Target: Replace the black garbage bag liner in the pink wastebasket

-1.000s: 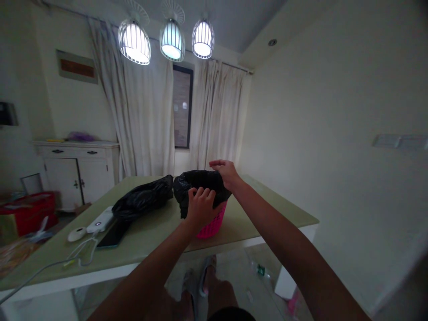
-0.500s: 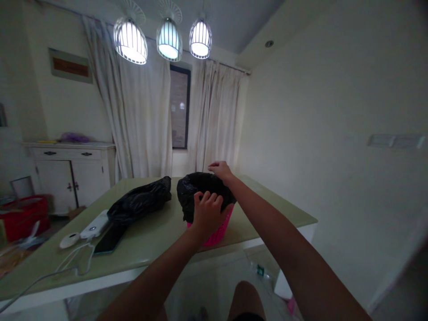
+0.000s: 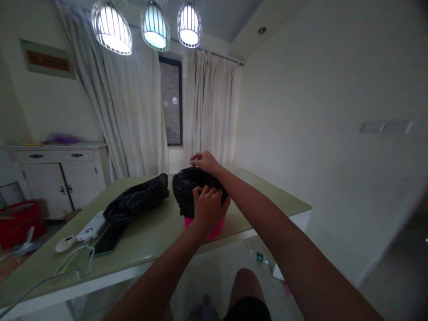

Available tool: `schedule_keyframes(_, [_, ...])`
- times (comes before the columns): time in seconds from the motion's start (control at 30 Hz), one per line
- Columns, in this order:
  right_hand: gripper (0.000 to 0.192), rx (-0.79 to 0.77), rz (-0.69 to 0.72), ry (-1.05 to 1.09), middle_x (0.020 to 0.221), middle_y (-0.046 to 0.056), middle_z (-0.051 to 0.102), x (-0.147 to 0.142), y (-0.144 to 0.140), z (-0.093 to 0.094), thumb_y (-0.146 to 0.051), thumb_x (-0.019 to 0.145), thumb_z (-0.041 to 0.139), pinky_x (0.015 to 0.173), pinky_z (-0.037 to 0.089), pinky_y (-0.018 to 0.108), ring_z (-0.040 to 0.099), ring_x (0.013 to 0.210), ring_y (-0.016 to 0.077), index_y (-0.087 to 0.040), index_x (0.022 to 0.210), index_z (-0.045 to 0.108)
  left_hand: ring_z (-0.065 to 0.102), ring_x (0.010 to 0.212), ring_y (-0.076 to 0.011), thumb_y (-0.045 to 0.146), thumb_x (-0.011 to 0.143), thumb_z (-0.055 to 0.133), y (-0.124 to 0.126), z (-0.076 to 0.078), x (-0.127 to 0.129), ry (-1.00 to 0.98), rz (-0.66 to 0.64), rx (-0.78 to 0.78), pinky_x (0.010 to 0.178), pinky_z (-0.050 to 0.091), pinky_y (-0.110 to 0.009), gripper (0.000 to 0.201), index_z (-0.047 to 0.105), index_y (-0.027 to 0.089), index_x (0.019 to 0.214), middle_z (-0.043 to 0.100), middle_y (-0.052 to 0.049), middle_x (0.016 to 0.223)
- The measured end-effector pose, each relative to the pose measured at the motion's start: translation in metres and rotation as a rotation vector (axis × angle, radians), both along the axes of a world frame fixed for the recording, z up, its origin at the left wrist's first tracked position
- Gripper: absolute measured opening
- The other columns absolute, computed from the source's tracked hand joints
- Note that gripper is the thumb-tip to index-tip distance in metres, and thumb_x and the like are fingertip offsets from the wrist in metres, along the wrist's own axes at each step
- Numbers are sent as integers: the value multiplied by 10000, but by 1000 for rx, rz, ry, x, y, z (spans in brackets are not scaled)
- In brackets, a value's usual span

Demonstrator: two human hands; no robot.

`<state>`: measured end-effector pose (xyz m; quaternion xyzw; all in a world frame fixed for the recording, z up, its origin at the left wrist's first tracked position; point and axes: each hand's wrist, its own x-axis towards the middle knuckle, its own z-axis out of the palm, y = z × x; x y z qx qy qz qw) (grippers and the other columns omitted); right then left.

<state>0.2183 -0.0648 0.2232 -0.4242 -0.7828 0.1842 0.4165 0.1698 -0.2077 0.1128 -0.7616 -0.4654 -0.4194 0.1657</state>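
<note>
A pink plastic basket [image 3: 217,229] stands near the front edge of the table, lined with a black trash bag [image 3: 183,187] folded down over its rim. My left hand [image 3: 210,206] is closed over the near rim, fingers curled into the opening and gripping bag and edge. Across the opening, my right hand [image 3: 205,161] is at the far rim with bent fingers closed on the bag's edge; its fingertips are partly hidden. Left of the basket lies a bunched black plastic bag [image 3: 137,199].
A phone [image 3: 109,238], a white power bank [image 3: 91,226], a round white object [image 3: 66,243] and cables lie at the left of the green table [image 3: 157,240]. A plastic bottle [image 3: 260,257] is on the floor. Pendant lamps [image 3: 155,26] hang above.
My right hand has moved left along the far rim. My left hand stays on the near rim. The view has turned slightly to the right.
</note>
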Motion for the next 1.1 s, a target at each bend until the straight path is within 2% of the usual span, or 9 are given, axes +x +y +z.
schedule_keyframes(0.13, [85,47,135,62,792,8,782,-22,-3,11,-199,933,748,684,461,210,641,671,89,-145,978,796,680,1032,-356,430,1050,599,1,2,-1,22,9,-28,980,348,-566,328,790,210,898,810,-127,956])
schedule_keyframes(0.23, [79,110,245,41,780,1,772,-36,-15,28,-208,937,750,703,458,205,640,677,83,-145,961,791,680,1031,-359,395,1053,581,4,1,0,33,23,-42,979,354,-571,325,777,209,873,811,-136,959])
schedule_keyframes(0.33, [110,194,249,76,774,10,756,-40,-30,50,-230,951,734,749,473,222,649,711,96,-135,965,787,676,1057,-362,421,1061,578,8,-2,1,61,15,-34,964,371,-565,314,761,209,918,808,-148,998])
schedule_keyframes(0.47, [182,340,104,159,745,-4,688,-20,-40,79,-287,956,713,782,476,261,606,722,121,-131,1015,787,653,1094,-370,470,1039,627,11,-5,-3,122,26,0,965,415,-548,320,741,179,1105,770,-178,1118])
schedule_keyframes(0.57, [193,451,-90,222,753,-12,642,14,-37,95,-300,941,692,826,468,294,582,756,134,-140,1002,780,636,1162,-354,345,1021,661,12,-8,-17,121,-26,53,1016,442,-515,303,711,172,1265,727,-181,1260])
schedule_keyframes(0.63, [192,492,-214,263,761,-13,626,40,-33,101,-297,924,680,840,467,312,572,762,137,-144,992,774,617,1244,-339,284,1015,670,11,-10,-30,85,-105,99,1086,428,-501,280,718,218,1284,708,-155,1337])
schedule_keyframes(0.8, [207,494,-421,325,769,11,629,97,-23,96,-316,872,691,841,479,347,564,753,160,-149,958,779,614,1252,-314,373,1004,739,6,-7,-55,-70,-240,121,1094,414,-494,171,766,280,1145,737,-92,1322])
schedule_keyframes(1.0, [175,493,-550,276,778,45,670,131,-21,77,-292,865,684,847,492,368,572,746,182,-158,916,785,672,1012,-271,554,957,772,3,18,-92,-112,-298,18,1023,408,-471,305,742,257,1017,775,-37,1008])
schedule_keyframes(1.1, [190,448,-640,172,860,78,721,142,-21,66,-286,896,665,877,505,371,612,799,203,-164,969,791,665,879,-240,569,960,758,6,27,-118,-49,-302,-127,990,396,-467,302,753,268,990,731,12,835])
